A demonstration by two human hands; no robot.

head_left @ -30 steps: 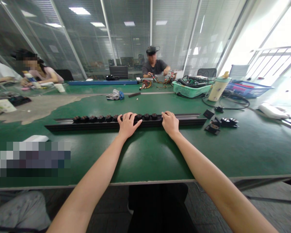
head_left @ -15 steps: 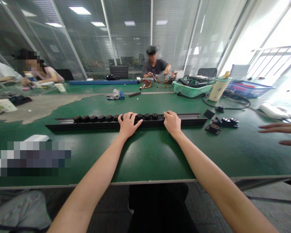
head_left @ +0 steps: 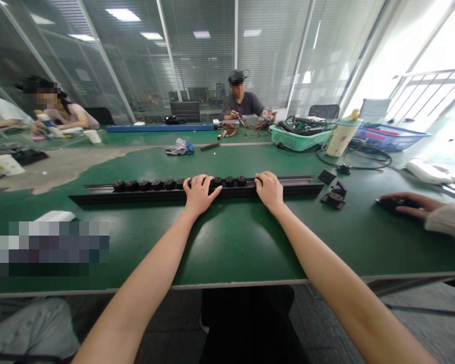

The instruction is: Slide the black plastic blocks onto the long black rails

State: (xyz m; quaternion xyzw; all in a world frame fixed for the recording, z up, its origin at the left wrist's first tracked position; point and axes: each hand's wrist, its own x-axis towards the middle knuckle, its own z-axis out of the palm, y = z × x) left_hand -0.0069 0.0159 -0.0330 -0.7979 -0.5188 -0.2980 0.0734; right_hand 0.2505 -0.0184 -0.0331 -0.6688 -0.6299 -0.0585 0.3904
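Observation:
A long black rail (head_left: 98,198) lies across the green workbench (head_left: 227,237) in front of me, with a row of several round dark parts (head_left: 155,184) standing along its top. My left hand (head_left: 200,194) curls over the rail and the round parts, fingers spread. My right hand (head_left: 269,191) grips the rail just past the row's right end. From the right, a co-worker's hand (head_left: 405,205) in a white sleeve lies on a dark object (head_left: 392,204).
Black brackets (head_left: 332,200) sit right of the rail. Farther back stand a green basket of cables (head_left: 298,139), a beige bottle (head_left: 342,140) and a blue basket (head_left: 390,134). A person across the bench (head_left: 240,98) handles wires. The bench's front edge (head_left: 227,284) runs below my forearms.
A co-worker's hand has moved in from the right, and the black finned part is gone from the bench beside the brackets. My hands have stayed on the rail.

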